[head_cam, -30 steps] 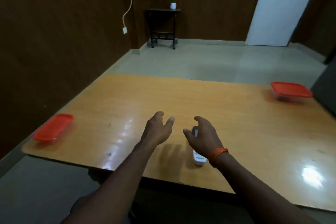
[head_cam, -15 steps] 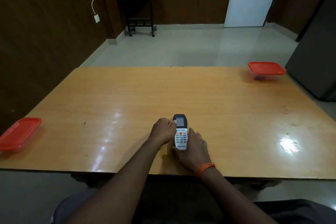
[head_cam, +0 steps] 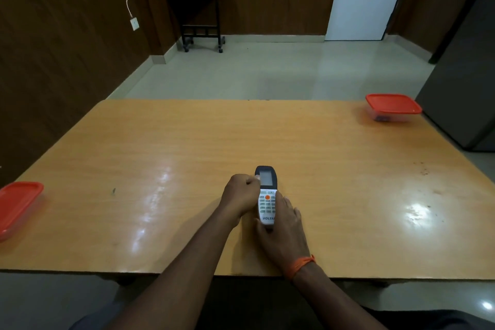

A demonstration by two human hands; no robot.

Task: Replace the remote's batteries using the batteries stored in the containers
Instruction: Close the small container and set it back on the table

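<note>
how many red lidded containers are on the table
2: one container at the table's near left edge, partly cut off by the frame; the other container at the far right corner.

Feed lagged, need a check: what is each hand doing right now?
Left hand: closed on the remote, gripping its upper left edge.
Right hand: closed around the remote's lower end, holding it from below.
</note>
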